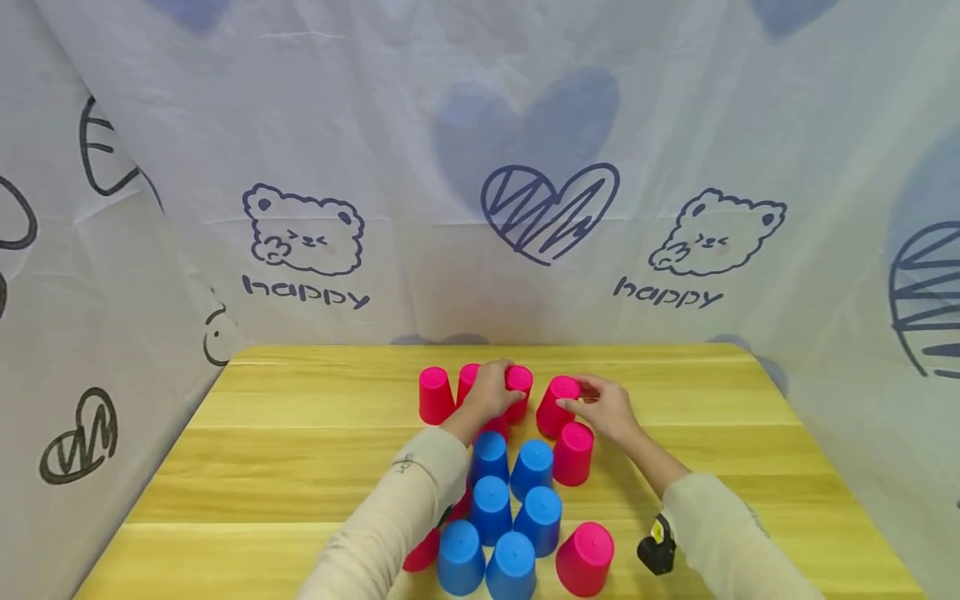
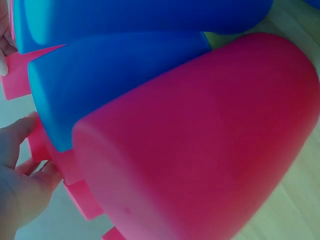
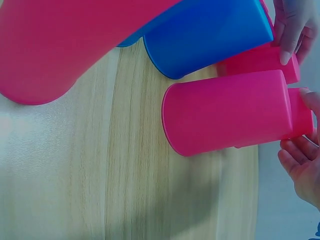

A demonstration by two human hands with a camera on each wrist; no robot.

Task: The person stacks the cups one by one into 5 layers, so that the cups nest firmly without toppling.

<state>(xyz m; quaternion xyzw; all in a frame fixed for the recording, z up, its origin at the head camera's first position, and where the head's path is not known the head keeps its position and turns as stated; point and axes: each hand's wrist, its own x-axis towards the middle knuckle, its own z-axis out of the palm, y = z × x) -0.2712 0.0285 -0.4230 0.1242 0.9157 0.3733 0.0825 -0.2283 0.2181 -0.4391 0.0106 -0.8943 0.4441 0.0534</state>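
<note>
Toward the far side of the table, my left hand (image 1: 491, 392) grips an upside-down pink cup (image 1: 520, 382), its thumb on the near side and its fingers behind. Just to the right, my right hand (image 1: 609, 410) holds another upturned pink cup (image 1: 553, 415) between thumb and fingers. A small gap separates these two cups. In the right wrist view the right hand (image 3: 306, 167) has its fingers around the pink cup (image 3: 301, 112), partly hidden by a nearer pink cup (image 3: 230, 112). The left wrist view shows the left hand (image 2: 27, 185) with thumb and fingers on its cup.
Several upturned blue cups (image 1: 492, 504) stand in paired rows nearer the front. Pink cups flank them, including one at the front right (image 1: 585, 560) and one behind it (image 1: 573, 454). Another pink cup (image 1: 436, 396) stands far left. A printed cloth (image 1: 420, 250) hangs behind the wooden table (image 1: 300, 467).
</note>
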